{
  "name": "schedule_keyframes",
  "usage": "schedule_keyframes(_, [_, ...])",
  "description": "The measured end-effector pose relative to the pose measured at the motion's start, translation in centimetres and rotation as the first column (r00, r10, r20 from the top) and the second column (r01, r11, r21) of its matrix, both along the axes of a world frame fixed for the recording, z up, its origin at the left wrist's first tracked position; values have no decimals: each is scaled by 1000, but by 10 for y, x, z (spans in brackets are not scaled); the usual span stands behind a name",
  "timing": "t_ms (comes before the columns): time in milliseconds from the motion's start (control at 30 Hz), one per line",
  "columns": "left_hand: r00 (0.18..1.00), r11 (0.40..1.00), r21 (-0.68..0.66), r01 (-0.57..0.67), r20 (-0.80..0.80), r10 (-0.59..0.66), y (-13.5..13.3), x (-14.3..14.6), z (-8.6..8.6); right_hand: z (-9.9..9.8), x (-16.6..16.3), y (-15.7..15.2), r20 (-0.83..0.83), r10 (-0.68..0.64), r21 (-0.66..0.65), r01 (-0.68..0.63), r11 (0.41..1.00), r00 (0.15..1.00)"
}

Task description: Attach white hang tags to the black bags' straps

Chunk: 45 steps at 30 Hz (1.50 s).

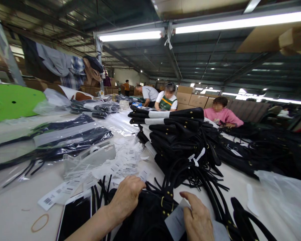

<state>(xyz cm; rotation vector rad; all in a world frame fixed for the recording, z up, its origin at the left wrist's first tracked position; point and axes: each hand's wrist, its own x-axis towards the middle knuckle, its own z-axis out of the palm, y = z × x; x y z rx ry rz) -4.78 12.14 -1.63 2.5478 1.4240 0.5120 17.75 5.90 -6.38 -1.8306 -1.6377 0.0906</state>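
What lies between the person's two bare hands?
Head view: a black bag with gold-studded black straps lies between the left hand and the right hand; a white paper tag touches the right hand.

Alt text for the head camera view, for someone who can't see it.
The person's left hand and right hand rest on a black bag, the right touching a paper tag. Beyond are a stack of black bags, barcode labels, a phone and co-workers.

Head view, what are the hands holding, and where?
Left hand grips the black bag at its top edge; right hand holds the white tag by its right edge.
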Motion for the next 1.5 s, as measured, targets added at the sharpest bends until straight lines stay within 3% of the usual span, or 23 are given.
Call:
schedule_keyframes(200, [1000, 1000, -15, -22, 6, 22, -1, -4, 7, -4, 14, 3, 85, 21, 11, -22, 1000, 996])
schedule_keyframes(300, [999, 999, -31, -28, 15, 29, -1, -6, 7, -10, 9, 3, 140, -86, 53, 79, 995, 986])
schedule_keyframes(433, [999, 997, -65, -47, 25, 48, 0, -10, 3, -10, -4, 0, 75, -174, 68, 169, 983, 982])
schedule_keyframes(533, [997, 996, -63, -65, 39, 68, 0, -12, 1, -2, -6, -2, 46, -83, 207, 72, 976, 995])
schedule_keyframes(633, [996, 995, -67, -72, 43, 75, -1, -14, 2, 9, -5, -1, 209, 58, 377, -135, 916, 976])
schedule_keyframes(700, [996, 995, -69, -72, 49, 76, -1, -15, 3, 14, -5, -1, 335, 127, 395, -262, 881, 934])
schedule_keyframes(800, [995, 996, -63, -71, 67, 75, -3, -15, 6, 21, -9, -3, 444, 199, 321, -362, 875, 874])
schedule_keyframes(1000, [991, 996, -60, -61, 113, 68, -9, -11, 13, 35, -17, -9, 632, 77, 413, -419, 808, 771])
schedule_keyframes(1067, [992, 997, -51, -54, 112, 59, -12, -9, 16, 33, -18, -8, 656, 109, 348, -427, 834, 747])
schedule_keyframes(1133, [993, 998, -44, -50, 105, 54, -15, -7, 18, 25, -19, -6, 616, 224, 204, -428, 881, 755])
schedule_keyframes(1233, [993, 997, -50, -54, 105, 59, -17, -5, 21, 10, -19, -4, 426, 399, -8, -437, 899, 812])
schedule_keyframes(1333, [987, 996, -81, -45, 148, 56, -18, -6, 22, 4, -18, -4, 235, 429, -109, -415, 903, 872])
schedule_keyframes(1433, [952, 974, -226, -18, 294, 86, -18, -6, 23, 9, -17, -6, 105, 422, -160, -404, 901, 900])
schedule_keyframes(1500, [888, 903, -425, 63, 437, 144, -16, -5, 23, 14, -15, -7, 59, 439, -184, -423, 888, 896])
